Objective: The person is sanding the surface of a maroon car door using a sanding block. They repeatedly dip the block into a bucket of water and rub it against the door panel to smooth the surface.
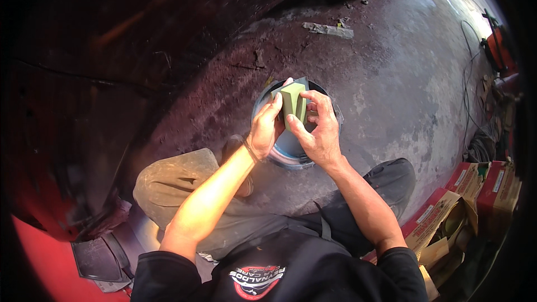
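Over a round bucket (pixel 291 159) on the floor, both hands hold an olive-green sanding block (pixel 291 100). My left hand (pixel 265 130) grips its left side, thumb laid along it and fingers wrapped behind. On the opposite side, my right hand (pixel 321 137) has its thumb near the block's lower end and its index finger near the upper right edge. A dark grey sheet, perhaps sandpaper (pixel 302 81), shows behind the block's top. How far it wraps round the block is hidden.
A dark red car body panel (pixel 72 112) fills the left. Opened cardboard boxes (pixel 430 218) stand at the lower right, below a cable (pixel 467 78) and an orange-red machine (pixel 498 50). A torn strip (pixel 328 30) lies on the dusty floor ahead. My bent knees flank the bucket.
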`<act>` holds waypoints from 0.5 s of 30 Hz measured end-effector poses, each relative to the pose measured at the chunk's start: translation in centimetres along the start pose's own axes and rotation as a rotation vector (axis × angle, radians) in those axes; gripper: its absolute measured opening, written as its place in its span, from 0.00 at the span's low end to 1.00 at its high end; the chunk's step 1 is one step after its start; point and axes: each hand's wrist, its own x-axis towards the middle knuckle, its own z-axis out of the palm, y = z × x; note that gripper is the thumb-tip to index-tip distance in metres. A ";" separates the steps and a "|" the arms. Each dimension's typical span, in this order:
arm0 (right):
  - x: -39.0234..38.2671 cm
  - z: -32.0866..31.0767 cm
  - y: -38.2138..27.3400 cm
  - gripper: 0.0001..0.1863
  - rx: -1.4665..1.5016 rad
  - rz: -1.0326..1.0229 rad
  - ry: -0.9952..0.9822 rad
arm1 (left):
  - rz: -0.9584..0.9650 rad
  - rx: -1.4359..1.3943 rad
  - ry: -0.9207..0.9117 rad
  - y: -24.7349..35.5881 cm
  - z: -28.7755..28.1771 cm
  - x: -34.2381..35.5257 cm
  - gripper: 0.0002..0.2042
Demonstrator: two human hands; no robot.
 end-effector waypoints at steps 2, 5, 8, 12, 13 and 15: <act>0.0 0.1 0.0 0.32 -0.031 -0.023 0.004 | 0.011 0.011 -0.013 0.0 0.0 -0.1 0.28; 0.1 0.3 0.3 0.31 -0.037 -0.045 0.002 | 0.015 0.002 -0.032 0.1 0.2 -0.3 0.29; 0.4 0.4 0.5 0.31 -0.037 -0.061 -0.008 | 0.017 -0.007 -0.052 0.3 -0.3 -0.3 0.29; 0.5 0.7 0.8 0.31 0.059 -0.030 -0.008 | 0.045 0.066 -0.043 0.1 -0.6 -0.4 0.30; 0.6 0.8 1.0 0.31 0.085 -0.006 -0.021 | 0.061 0.102 -0.035 0.1 -0.7 -0.4 0.30; 0.6 0.9 1.5 0.31 0.134 0.049 -0.044 | 0.044 0.094 -0.029 0.1 -0.7 -0.4 0.30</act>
